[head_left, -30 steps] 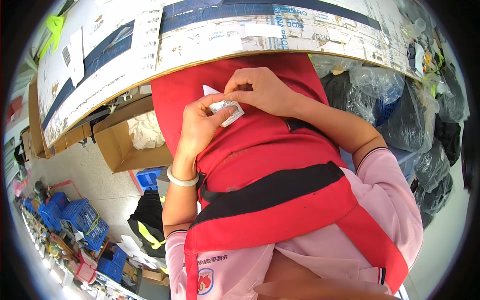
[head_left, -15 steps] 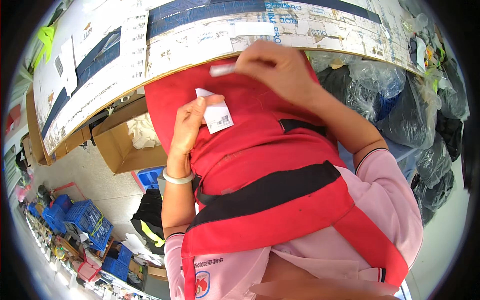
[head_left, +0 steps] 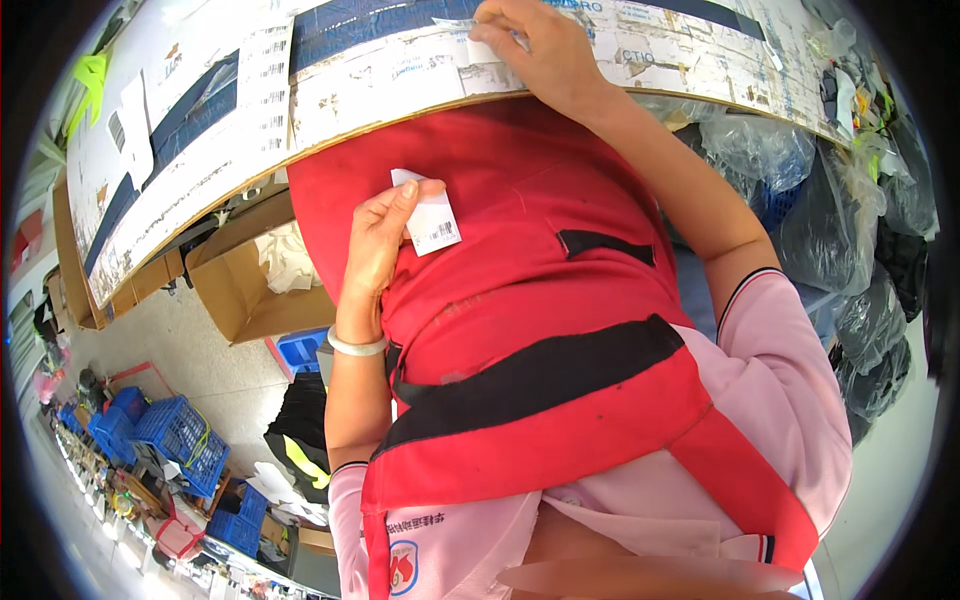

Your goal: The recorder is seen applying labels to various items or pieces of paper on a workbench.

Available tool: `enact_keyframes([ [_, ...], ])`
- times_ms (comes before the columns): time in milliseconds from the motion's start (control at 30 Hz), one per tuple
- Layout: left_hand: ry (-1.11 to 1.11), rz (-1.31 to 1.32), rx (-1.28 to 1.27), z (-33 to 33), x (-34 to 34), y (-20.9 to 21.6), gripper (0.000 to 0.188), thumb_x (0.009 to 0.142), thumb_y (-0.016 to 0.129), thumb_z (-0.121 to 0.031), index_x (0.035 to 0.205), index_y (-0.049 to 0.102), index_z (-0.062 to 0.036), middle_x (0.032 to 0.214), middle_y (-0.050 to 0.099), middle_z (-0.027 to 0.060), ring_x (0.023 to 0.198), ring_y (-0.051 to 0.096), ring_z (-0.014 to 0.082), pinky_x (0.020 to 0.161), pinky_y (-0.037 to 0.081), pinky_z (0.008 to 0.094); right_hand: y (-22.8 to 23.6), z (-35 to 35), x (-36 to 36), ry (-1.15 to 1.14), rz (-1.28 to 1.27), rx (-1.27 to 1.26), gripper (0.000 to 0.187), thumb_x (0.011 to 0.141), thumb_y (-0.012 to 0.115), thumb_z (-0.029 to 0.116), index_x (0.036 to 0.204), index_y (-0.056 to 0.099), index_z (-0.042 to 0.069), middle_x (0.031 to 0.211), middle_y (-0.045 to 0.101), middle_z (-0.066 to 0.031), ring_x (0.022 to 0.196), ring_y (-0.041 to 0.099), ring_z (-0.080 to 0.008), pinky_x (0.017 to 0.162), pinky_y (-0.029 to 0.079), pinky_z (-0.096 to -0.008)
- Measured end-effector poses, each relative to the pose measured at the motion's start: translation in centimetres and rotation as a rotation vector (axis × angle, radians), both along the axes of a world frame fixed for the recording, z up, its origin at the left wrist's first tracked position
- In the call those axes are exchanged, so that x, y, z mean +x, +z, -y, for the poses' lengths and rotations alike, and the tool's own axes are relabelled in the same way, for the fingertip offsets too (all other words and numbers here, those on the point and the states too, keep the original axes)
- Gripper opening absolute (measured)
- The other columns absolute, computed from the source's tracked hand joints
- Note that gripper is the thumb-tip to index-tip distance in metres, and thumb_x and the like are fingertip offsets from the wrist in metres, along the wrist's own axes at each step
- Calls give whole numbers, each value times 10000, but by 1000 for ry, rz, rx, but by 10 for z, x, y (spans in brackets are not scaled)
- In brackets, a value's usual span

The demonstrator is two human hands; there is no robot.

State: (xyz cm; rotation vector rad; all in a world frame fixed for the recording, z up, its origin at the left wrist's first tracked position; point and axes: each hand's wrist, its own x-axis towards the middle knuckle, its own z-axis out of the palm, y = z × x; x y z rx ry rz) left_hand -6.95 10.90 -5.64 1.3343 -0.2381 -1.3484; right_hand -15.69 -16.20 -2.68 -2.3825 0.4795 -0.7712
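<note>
My left hand (head_left: 380,225) pinches a white barcode label (head_left: 433,222) between thumb and fingers, held low over the red apron (head_left: 500,210). Black print and a barcode show on the label's lower part. My right hand (head_left: 535,45) is over the worktable (head_left: 350,115), its fingers bent together around the end of a small pale paper slip (head_left: 455,23). Part of the slip is hidden by the fingertips, and it lies over a dark blue strip on the table. The two hands are well apart.
A strip of barcode labels (head_left: 265,95) lies on the table. Below its left edge stands an open cardboard box (head_left: 230,295) with pale scraps inside. Bags in clear and black plastic (head_left: 825,225) crowd the right side. Blue crates (head_left: 180,440) stand on the floor at left.
My right hand has moved up and away from the apron, onto the table, with the paper slip in its fingers. My left hand stays nearly in place with its label.
</note>
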Motion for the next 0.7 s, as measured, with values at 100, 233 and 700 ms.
enact_keyframes([
  [100, 3, 9, 2, 2, -2, 3, 378, 989, 552, -328, 1093, 691, 8, 897, 696, 51, 751, 635, 99, 678, 523, 239, -2, -5, -3, 27, 58, 27, 90, 874, 627, 134, 905, 602, 53, 797, 637, -141, 761, 627, -342, 663, 501, -379],
  [233, -8, 8, 0, 2, -1, 1, 370, 987, 557, -320, 1095, 690, 8, 900, 697, 51, 752, 636, 96, 678, 524, 237, 0, -4, -5, 15, 71, 250, 98, 884, 636, 138, 921, 616, 50, 773, 630, -116, 709, 614, -248, 657, 492, -331],
  [700, 24, 5, 12, 3, -3, 2, 339, 986, 565, -289, 1093, 692, 7, 893, 696, 44, 739, 630, 83, 669, 518, 225, -1, 23, -38, -95, -10, 1, 120, 893, 610, 140, 941, 629, 32, 771, 599, -136, 692, 593, -262, 637, 473, -329],
])
